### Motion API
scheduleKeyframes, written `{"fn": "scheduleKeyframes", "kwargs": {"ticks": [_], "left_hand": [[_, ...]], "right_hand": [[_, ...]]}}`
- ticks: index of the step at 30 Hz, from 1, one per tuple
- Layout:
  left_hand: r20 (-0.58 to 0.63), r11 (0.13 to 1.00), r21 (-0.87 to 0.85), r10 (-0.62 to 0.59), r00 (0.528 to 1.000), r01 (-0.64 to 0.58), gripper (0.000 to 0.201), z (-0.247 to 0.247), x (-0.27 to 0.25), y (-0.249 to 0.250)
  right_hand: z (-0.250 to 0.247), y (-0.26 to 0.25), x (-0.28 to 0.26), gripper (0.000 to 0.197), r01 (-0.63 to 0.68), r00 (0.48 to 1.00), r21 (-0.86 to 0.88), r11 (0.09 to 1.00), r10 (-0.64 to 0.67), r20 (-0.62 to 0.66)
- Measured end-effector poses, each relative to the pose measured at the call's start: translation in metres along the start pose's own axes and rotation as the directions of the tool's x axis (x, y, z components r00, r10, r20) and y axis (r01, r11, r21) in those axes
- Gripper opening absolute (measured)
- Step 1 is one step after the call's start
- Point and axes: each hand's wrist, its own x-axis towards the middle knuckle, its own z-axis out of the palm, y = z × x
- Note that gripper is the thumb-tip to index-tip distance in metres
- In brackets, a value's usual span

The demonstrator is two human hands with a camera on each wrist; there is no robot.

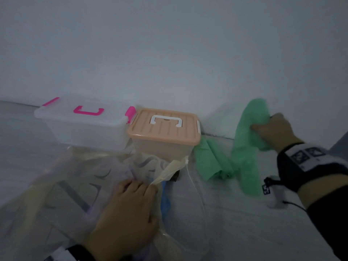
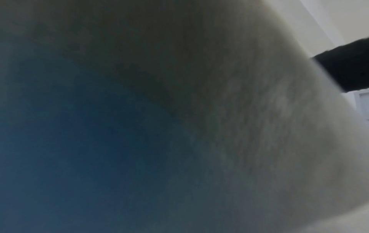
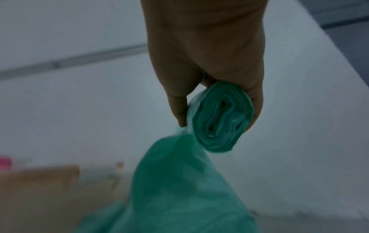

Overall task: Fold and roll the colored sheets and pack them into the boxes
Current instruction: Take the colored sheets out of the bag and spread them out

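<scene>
1. Head view, right side of the frame: your right hand [image 1: 273,131] is clenched around a green sheet [image 1: 246,147], the top part rolled in your fist, the loose tail hanging down to the pale surface [image 1: 235,223].
2. Right wrist view, centre: the rolled end of that sheet [image 3: 221,118] shows as a spiral between your thumb and curled fingers [image 3: 177,100], the unrolled part trailing to the lower middle.
3. Head view, lower centre: your left hand [image 1: 128,210] lies palm down on a heap of translucent sheets [image 1: 71,185]; its fingertips seem to pinch a cream strip [image 1: 169,172], though blur leaves the grip uncertain.
4. Left wrist view is dark and blurred.
5. Head view, middle left: a clear box with pink latches [image 1: 82,125] and a peach box [image 1: 163,132] stand touching, both lids on.
6. Just right of the peach box lies a folded green sheet [image 1: 211,161].
</scene>
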Motion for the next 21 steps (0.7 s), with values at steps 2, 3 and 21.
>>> {"fn": "scheduleKeyframes", "kwargs": {"ticks": [2,3,21], "left_hand": [[-0.024,1.000,-0.012,0.001,1.000,-0.001,0.037,0.002,0.000,0.000],[-0.034,1.000,-0.021,0.001,0.999,-0.002,0.036,0.004,0.001,0.000],[-0.256,0.988,-0.134,-0.106,0.961,0.073,0.040,0.009,0.003,0.002]], "right_hand": [[0.028,0.014,-0.009,0.060,0.035,0.990,-0.079,0.996,-0.024,0.142],[0.043,0.021,-0.013,0.059,0.064,0.967,-0.129,0.990,-0.029,0.255],[0.078,0.016,-0.051,0.047,0.281,0.912,-0.111,0.953,-0.229,0.339]]}}
